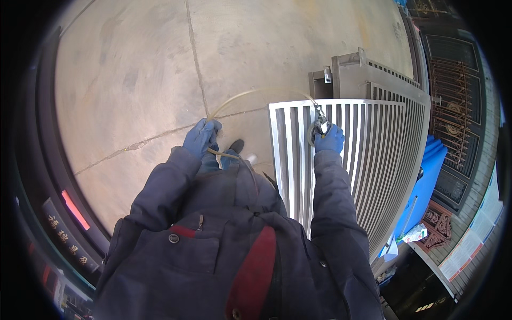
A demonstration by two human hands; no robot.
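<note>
Hose [250,96] arcing over concrete floor [133,69], gripped in left hand [202,136], fingers curled; right hand [329,140] clasping tool [319,125] on metal grille [368,154]; best kept slack, unkinked.

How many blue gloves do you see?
2. The left blue rubber glove grips the pale thin hose; the right blue rubber glove holds a metal tool against the slatted steel gate panel.

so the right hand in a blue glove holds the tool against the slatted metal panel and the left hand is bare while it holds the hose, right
Not quite: the left hand is not bare; it wears a blue glove too, as the head view shows. The rest stands: the right hand in a blue glove holds the tool against the slatted metal panel, and the left hand holds the hose.
</note>
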